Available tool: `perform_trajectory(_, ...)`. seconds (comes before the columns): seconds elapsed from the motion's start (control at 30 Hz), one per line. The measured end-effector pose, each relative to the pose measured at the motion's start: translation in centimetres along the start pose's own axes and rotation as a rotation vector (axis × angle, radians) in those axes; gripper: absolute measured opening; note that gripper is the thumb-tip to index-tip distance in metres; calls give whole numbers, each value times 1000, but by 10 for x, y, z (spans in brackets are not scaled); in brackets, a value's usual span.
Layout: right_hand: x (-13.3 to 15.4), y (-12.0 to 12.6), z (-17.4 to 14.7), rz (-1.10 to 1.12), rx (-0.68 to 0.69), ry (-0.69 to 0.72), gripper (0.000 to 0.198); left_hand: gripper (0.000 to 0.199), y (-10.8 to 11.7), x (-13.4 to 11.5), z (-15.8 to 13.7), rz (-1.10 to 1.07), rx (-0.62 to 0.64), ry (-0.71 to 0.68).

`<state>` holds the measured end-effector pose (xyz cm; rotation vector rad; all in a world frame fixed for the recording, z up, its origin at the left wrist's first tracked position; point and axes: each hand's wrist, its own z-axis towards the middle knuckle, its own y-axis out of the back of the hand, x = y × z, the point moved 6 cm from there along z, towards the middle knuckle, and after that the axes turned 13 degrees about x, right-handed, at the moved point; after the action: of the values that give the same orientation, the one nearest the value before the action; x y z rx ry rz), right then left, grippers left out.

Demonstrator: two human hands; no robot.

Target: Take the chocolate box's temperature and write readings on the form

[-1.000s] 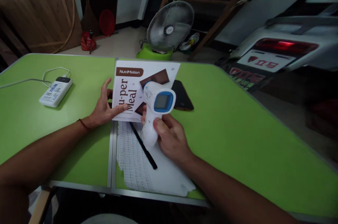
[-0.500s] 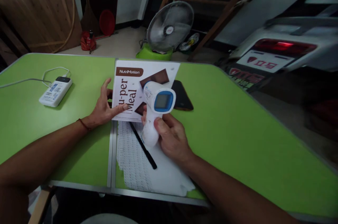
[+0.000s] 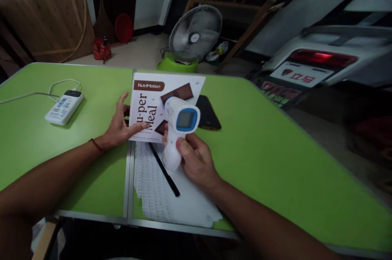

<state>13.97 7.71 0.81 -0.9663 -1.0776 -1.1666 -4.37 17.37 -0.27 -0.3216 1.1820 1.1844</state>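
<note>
My left hand [image 3: 122,123] grips the left side of a white and brown NutriMotion box [image 3: 143,104], thumb on its front and the other fingers at its edge or behind. In my right hand [image 3: 197,160] is a white infrared thermometer [image 3: 173,151] with a blue-rimmed screen, held by its handle in front of the box's right part. The screen faces me and looks blank. Below the box, a black pen [image 3: 165,172] lies slantwise on a stack of white paper sheets [image 3: 186,207]. A dark phone [image 3: 210,115] lies behind the thermometer, partly hidden.
The green folding table [image 3: 275,186] has a metal seam down its middle. On its left lies a white power bank [image 3: 65,106] with a cable plugged in. Past the far edge stand a spinning fan [image 3: 196,35] and, at the right, a white scooter [image 3: 321,53].
The view has turned very slightly, shifting the things on the right a little to the left. Both hands keep their holds on the box and the thermometer.
</note>
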Motion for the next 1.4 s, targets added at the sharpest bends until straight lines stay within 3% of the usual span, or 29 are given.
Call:
perform_trajectory(0.3, 0, -1, -3, 12, -1, 13, 48, 109, 0, -1, 1, 14, 9, -20)
perform_trajectory(0.5, 0, 2, -3, -11, -7, -18, 48, 114, -1, -3, 2, 9, 24, 63)
perform_trajectory(0.7, 2, 0, -2, -30, 25, 12, 48, 108, 0, -2, 2, 31, 10, -8)
perform_trajectory(1.13, 1, 1, 0, 11, 35, 0, 42, 107, -1, 5, 2, -7, -14, -24)
perform_trajectory(1.4, 2, 2, -4, -12, 22, -9, 36, 109, -2, -3, 1, -9, 34, -9)
